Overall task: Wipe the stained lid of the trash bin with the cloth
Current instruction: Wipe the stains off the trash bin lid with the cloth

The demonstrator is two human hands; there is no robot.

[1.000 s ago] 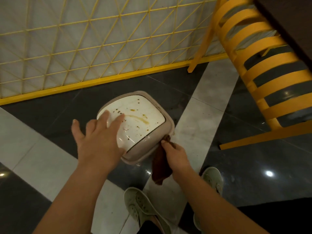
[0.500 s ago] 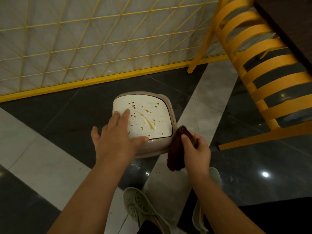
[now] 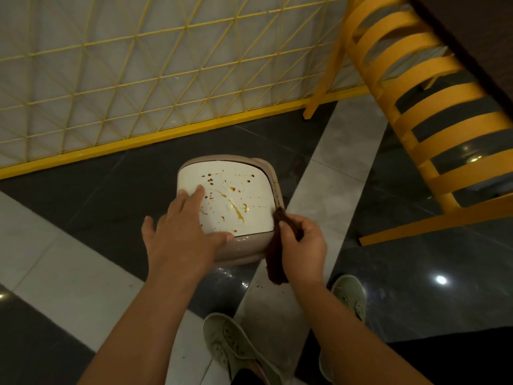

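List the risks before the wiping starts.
The cloth hangs bunched at the lid's right edge, so a narrow pass may only smear the brown stains. The left hand covers part of the lid, so spots beneath it could be missed.

dim indoor | lamp glare on floor (image 3: 441, 280) | wide-angle edge bending
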